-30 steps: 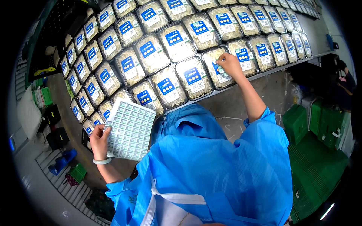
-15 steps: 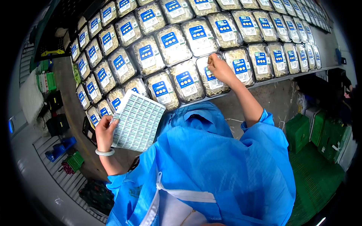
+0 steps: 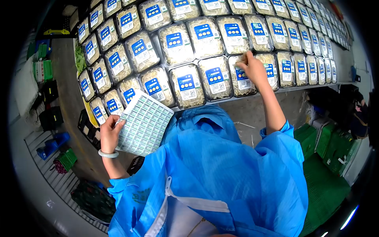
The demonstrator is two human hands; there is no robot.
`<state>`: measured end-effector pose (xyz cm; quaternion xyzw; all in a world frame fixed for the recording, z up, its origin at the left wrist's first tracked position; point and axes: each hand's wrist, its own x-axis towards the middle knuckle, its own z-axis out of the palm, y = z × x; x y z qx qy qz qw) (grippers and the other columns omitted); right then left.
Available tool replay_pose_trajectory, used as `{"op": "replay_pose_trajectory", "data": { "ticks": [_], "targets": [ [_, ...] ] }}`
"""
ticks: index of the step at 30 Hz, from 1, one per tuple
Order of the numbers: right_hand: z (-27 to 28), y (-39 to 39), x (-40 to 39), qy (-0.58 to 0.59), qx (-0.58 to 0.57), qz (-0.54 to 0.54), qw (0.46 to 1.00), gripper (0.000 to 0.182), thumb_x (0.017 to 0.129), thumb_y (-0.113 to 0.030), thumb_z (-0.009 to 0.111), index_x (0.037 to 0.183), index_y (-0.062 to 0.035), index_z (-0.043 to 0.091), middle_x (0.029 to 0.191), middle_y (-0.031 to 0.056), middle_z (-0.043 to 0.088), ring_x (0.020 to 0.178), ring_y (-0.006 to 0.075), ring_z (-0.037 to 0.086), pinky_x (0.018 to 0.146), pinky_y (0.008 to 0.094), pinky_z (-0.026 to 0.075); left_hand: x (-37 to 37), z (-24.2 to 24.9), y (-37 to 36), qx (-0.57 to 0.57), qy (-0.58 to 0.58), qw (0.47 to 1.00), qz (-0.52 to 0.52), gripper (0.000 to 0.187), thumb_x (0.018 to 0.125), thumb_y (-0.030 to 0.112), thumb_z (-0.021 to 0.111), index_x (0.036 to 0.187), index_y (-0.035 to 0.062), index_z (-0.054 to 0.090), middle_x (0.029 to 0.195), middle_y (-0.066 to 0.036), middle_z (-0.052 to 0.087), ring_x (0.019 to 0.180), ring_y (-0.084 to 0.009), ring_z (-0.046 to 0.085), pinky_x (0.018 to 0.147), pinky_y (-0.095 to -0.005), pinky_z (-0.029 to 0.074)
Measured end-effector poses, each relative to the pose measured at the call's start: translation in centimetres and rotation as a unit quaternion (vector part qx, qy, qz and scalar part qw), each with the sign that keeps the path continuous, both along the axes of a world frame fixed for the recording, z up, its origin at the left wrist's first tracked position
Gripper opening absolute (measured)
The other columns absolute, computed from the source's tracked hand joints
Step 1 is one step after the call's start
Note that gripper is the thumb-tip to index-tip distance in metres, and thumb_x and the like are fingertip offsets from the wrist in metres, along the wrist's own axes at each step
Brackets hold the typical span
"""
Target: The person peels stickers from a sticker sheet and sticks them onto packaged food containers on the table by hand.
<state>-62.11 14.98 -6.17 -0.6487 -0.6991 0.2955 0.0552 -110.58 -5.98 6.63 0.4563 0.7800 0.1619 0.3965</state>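
Since half a second ago, my right hand (image 3: pixel 254 68) has slid one pack along the front row — from the clear plastic tray of pale sprouts with the blue label (image 3: pixel 215 81) to the next clear sprout tray (image 3: pixel 241 79) beside it, at the table's near edge. Its fingertips are bunched and pressed down at that tray's top corner; whether a small sticker sits under them I cannot tell, since the hand covers the spot. My left hand (image 3: pixel 110 134) holds the white sheet of small green-printed stickers (image 3: pixel 144 123) by its left edge, fingers curled round it, tilted low and well apart from the right hand, just above the blue gown (image 3: pixel 221 170). I judge this the pressing-down step on one tray. What follows, as I see it, calls for the right hand to travel back to the sheet and peel one sticker cleanly — without lifting its neighbours.
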Motion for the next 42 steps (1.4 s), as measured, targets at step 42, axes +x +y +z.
{"op": "replay_pose_trajectory", "data": {
  "ticks": [42],
  "targets": [
    [11.1, -5.0, -25.1, 0.16, 0.105, 0.404, 0.894, 0.025, 0.081, -0.025, 0.074, 0.093, -0.0069, 0.062, 0.079, 0.0131, 0.066, 0.08, 0.0364, 0.064, 0.07, 0.0455, 0.049, 1.7, 1.3, 7.8, 0.219, 0.022, 0.944, -0.247, 0.025, 0.075, 0.015, 0.08, 0.089, 0.0018, 0.064, 0.081, -0.013, 0.063, 0.075, -0.0322, 0.06, 0.066, -0.0378, 0.047]
  ]
}}
